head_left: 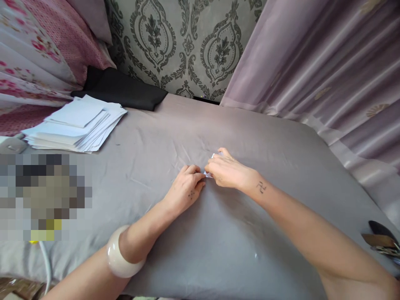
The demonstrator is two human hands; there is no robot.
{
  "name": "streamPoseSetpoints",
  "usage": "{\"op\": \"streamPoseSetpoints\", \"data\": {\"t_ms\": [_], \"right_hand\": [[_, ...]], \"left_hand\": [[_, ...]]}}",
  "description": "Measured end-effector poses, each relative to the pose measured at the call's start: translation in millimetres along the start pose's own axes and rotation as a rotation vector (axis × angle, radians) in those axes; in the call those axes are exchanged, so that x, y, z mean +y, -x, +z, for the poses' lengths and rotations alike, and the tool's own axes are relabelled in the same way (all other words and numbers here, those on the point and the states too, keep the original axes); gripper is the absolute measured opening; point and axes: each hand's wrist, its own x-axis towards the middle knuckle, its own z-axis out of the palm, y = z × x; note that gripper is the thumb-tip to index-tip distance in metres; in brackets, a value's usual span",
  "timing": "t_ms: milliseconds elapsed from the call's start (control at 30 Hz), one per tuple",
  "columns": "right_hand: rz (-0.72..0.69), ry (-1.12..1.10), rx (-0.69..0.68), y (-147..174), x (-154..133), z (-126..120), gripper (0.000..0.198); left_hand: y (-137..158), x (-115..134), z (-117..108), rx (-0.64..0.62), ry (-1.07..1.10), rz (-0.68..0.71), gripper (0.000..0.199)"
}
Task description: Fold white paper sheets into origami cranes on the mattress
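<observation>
A small piece of white paper (pixel 207 174) shows between my two hands over the middle of the bed sheet; most of it is hidden by fingers. My left hand (pixel 187 183) pinches its left edge, with the thumb and fingers pressed together. From the right, my right hand (pixel 226 168) is closed over the rest of the paper, and a bit of white shows above its knuckles. The hands are close together. A wide pale bangle (pixel 120 254) sits on my left forearm.
Grey sheet (pixel 175 129) covers the surface. At the left lies a stack of white paper (pixel 76 125), with black cloth (pixel 125 89) behind it. Purple curtains (pixel 312 62) hang at the right. Dark small items (pixel 383 239) lie at the right edge. A blurred patch hides the lower left.
</observation>
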Motion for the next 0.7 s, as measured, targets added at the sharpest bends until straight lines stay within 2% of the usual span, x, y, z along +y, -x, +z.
{"op": "streamPoseSetpoints", "data": {"t_ms": [267,467,633,700], "right_hand": [[-0.011,0.014,-0.006,-3,0,0,0.024],[-0.020,0.011,0.003,-7,2,2,0.022],[-0.013,-0.014,-0.020,-10,5,3,0.023],[-0.038,-0.072,0.050,-4,8,6,0.023]], "left_hand": [[-9,9,-11,-0.007,0.189,-0.249,0.016],[-15,10,-7,0.031,0.137,-0.250,0.010],[-18,9,-3,0.070,0.084,-0.225,0.018],[-18,8,-3,0.063,0.072,-0.216,0.018]]}}
